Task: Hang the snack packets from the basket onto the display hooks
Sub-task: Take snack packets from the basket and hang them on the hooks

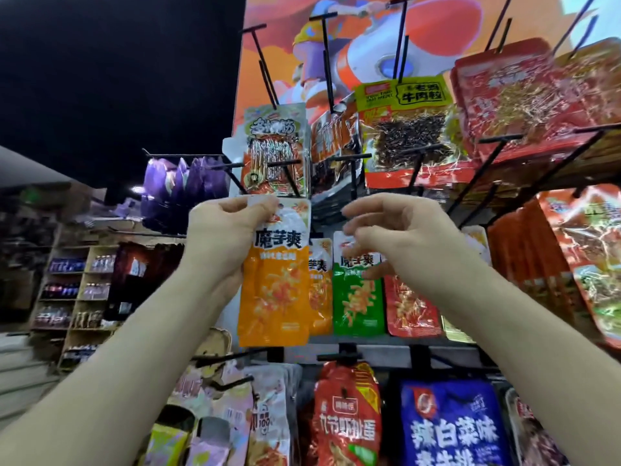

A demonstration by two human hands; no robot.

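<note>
One orange packet [275, 284] is up at the rack, hanging with its long axis vertical. The left hand [225, 230] pinches it by the left corner of its white header, thumb and fingers closed on the film. The right hand [403, 237] is off to the packet's right and apart from it, fingers loosely curled and holding nothing. It hovers in front of the green packet [358, 297]; whether it touches that one I cannot tell.

The hook [285, 163] that seems meant for it shows its black crossbar tip just above the header, slightly right of the pinch. More orange packets [321, 284] of the same kind hang just behind and to the right. The header's hole is not clear enough to place.

The move ahead is probably a short lift up and a little right, so the header meets the hook tip, then a push back along the rod. The left hand is the nearer one and already carries the load; the right could steady the free corner. No basket is in view.
</note>
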